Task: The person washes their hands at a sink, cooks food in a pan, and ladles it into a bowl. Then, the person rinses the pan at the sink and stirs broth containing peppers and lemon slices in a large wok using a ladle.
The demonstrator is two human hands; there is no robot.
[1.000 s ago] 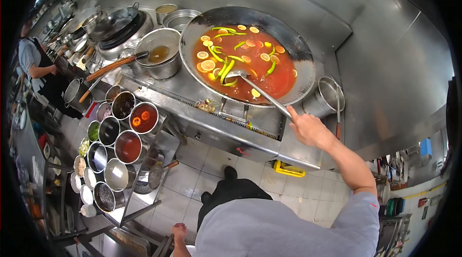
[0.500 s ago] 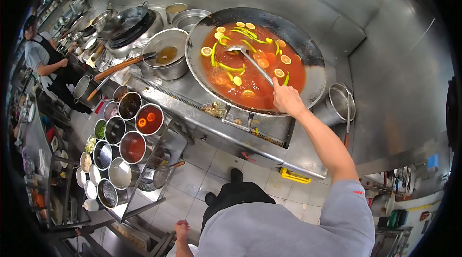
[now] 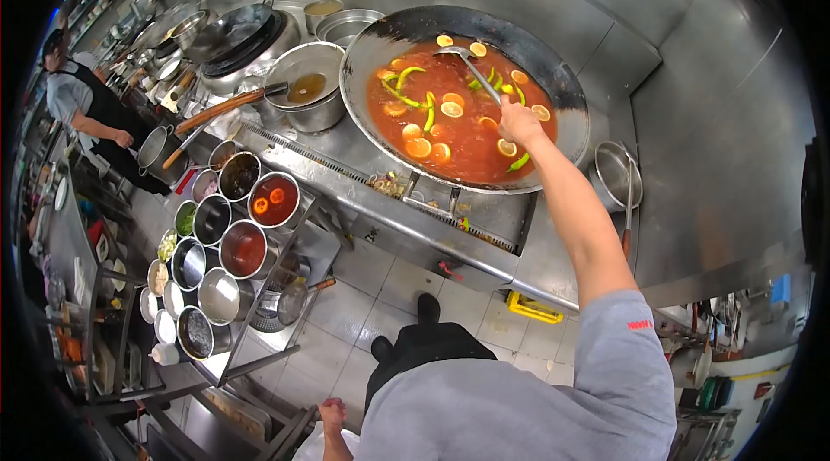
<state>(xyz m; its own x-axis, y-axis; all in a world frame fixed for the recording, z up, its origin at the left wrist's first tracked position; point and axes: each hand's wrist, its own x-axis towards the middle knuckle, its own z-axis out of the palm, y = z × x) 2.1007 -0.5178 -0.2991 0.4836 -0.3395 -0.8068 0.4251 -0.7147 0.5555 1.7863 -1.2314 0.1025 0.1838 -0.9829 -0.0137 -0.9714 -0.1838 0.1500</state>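
Ladle dipped in a wok of red broth

The ladle (image 3: 456, 51) reaches toward the far side of the wide wok (image 3: 575, 128), among citrus slices (image 3: 452, 109) and green peppers (image 3: 430, 112). The right hand (image 3: 522, 124) has its grip wrapped round the handle — above the broth (image 3: 406, 120). A steel pot (image 3: 616, 174) stands just right of the wok. The left hand (image 3: 332, 413) hangs low, nearest the metal frame (image 3: 294, 426) — whether its grip is closed, I cannot tell.

One red-filled wok (image 3: 356, 85) at one o'clock, two red-filled pots (image 3: 275, 178) at nine, two shoes (image 3: 428, 309) at six, one yellow crate (image 3: 534, 308) at four!
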